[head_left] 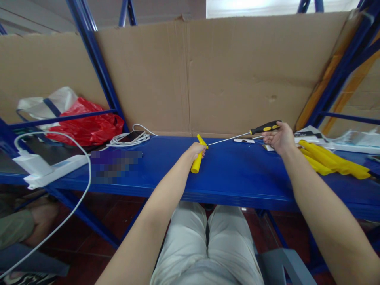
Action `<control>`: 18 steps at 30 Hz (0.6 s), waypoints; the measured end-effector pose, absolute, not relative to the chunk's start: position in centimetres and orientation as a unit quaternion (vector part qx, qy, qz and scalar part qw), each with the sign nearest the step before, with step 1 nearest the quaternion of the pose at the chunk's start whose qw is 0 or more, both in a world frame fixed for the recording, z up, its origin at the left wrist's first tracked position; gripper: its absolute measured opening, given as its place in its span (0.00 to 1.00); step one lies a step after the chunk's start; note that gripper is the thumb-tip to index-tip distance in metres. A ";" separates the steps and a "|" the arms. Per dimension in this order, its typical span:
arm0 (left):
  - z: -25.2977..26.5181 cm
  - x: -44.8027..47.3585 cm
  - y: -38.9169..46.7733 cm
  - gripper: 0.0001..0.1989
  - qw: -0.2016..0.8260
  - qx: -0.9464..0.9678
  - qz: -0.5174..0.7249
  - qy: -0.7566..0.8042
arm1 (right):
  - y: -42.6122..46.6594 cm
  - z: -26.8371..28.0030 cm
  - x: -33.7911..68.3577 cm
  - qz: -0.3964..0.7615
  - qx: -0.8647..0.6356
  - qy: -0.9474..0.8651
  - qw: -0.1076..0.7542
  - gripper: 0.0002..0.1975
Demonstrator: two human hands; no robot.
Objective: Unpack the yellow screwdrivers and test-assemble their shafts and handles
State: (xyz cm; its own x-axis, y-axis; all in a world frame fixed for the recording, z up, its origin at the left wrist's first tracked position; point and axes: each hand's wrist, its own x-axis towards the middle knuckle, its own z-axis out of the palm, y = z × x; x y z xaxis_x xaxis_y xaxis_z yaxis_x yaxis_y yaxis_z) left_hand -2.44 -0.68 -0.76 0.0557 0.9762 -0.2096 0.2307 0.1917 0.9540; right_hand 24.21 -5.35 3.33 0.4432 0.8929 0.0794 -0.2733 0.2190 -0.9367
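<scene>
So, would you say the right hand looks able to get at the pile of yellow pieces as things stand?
Probably yes: the yellow pieces lie beside the right forearm on the table, with nothing seen on top. The right hand is at the screwdriver's handle, though, and may need freeing first.

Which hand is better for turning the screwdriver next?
Probably the right hand: it's at the handle end of the screwdriver. The left hand is already busy gripping the yellow piece near the other end, so it seems better placed for steadying.
</scene>
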 end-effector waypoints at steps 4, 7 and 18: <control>-0.8 -2.5 -0.5 0.07 0.511 0.516 0.367 0.581 | -5.0 2.9 24.1 0.314 -0.490 -0.349 0.734 0.08; -0.9 -2.5 -0.4 0.07 0.511 0.519 0.367 0.579 | -4.9 2.7 24.0 0.290 -0.481 -0.357 0.746 0.08; -1.0 -2.6 -0.3 0.08 0.505 0.518 0.367 0.584 | -5.2 2.6 24.2 0.285 -0.462 -0.361 0.758 0.07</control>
